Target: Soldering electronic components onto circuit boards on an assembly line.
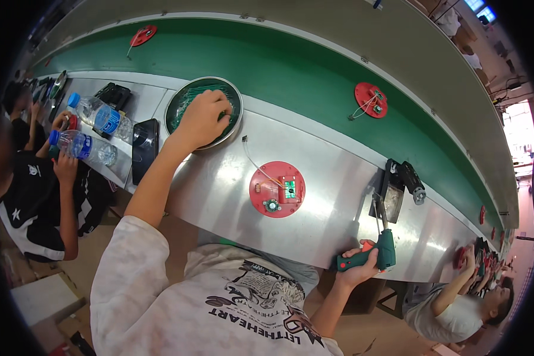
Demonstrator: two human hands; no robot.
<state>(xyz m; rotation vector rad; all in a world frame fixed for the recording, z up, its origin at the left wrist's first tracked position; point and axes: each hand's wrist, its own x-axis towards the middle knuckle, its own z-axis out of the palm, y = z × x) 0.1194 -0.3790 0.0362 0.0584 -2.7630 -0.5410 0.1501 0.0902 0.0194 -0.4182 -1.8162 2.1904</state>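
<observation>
My left hand (205, 118) reaches into a round metal bowl (240, 107) of thin green pieces (184, 102). Its fingers are curled together, and whatever they pinch is hidden. My right hand (359, 270) is wrapped round the green handle of a soldering gun (387, 250), whose metal tip points away from me, over the near side of a dark tray. Between my hands a red disc (261, 204) lies flat on the metal table. On it sit a small green circuit board (289, 188) and a round green part (272, 205). A thin white wire (256, 164) runs off toward the bowl.
Left of the bowl lie a black phone (144, 151) and two water bottles (83, 146). A black holder tray (391, 193) with a dark cylinder (412, 184) stands right. More red discs (371, 99) rest on the green belt (291, 74). People work at both sides.
</observation>
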